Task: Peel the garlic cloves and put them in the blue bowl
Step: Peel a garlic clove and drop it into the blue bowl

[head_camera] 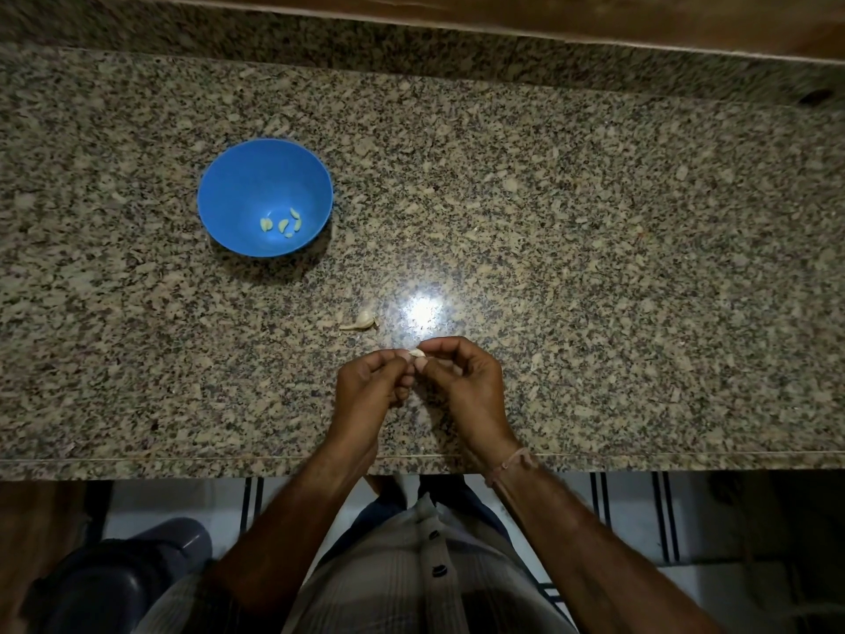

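There is one blue bowl [228, 176] on the one worktop [594, 267]. In it lie peeled garlic cloves [283, 225], four or perhaps five; those at the right sit too close together for a sure count. One unpeeled clove [361, 321] lies loose on the worktop. One held clove [417, 353] sits between two hands, one left hand [372, 382] and one right hand [462, 377]. One thread band [514, 464] circles the right wrist.

Head view, steeply down, near, over countertop [594, 267]
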